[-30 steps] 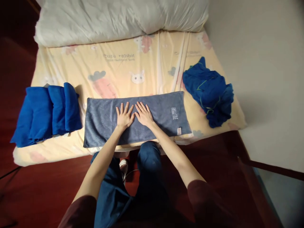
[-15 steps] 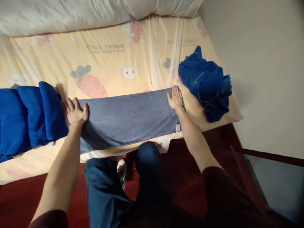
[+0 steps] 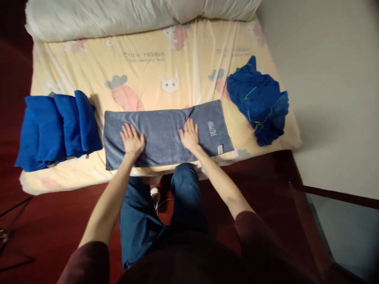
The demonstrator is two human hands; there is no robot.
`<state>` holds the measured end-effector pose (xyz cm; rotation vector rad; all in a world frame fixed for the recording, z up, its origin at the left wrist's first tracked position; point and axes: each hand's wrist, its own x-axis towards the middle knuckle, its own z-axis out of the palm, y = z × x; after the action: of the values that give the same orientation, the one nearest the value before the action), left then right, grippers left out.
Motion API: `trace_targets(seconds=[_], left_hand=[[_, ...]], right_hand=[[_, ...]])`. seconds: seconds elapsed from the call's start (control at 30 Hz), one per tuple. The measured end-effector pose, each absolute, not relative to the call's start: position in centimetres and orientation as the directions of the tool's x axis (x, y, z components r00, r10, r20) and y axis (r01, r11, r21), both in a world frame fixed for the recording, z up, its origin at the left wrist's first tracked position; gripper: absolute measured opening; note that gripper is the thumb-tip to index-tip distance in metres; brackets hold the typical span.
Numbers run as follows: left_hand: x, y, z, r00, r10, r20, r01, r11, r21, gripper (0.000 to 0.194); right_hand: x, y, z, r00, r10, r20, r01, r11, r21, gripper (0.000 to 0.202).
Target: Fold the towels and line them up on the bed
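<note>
A long grey towel (image 3: 162,136) lies spread along the near side of the bed (image 3: 89,75), with white lettering and a small tag at its right end. My left hand (image 3: 132,141) rests flat on the towel's left part, fingers spread. On its right half lies my right hand (image 3: 189,135), palm down with the fingers stretched out. A small crease shows in the towel's far edge just beyond my right hand. Neither hand grips anything.
Folded blue cloth (image 3: 59,130) lies left of the towel. A crumpled blue cloth with green seams (image 3: 257,100) sits to the right, near the wall (image 3: 325,98). A rolled white quilt (image 3: 118,17) runs along the far side. Thin black legs (image 3: 17,207) stand on the floor at lower left.
Both hands have moved inward from the towel's two ends toward its middle, staying flat. A crease has appeared at its far edge. The view has shifted, showing more at the left.
</note>
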<state>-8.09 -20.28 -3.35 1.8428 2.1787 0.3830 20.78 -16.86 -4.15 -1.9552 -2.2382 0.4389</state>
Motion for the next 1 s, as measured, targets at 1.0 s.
trace_targets(seconds=[1.0], left_hand=[[-15.1, -29.4, -1.0, -0.177, 0.984, 0.019, 0.920, 0.158, 0.358, 0.076]], right_hand=[[41.6, -16.1, -3.7, 0.271, 0.959, 0.081, 0.919, -0.233, -0.319, 0.052]])
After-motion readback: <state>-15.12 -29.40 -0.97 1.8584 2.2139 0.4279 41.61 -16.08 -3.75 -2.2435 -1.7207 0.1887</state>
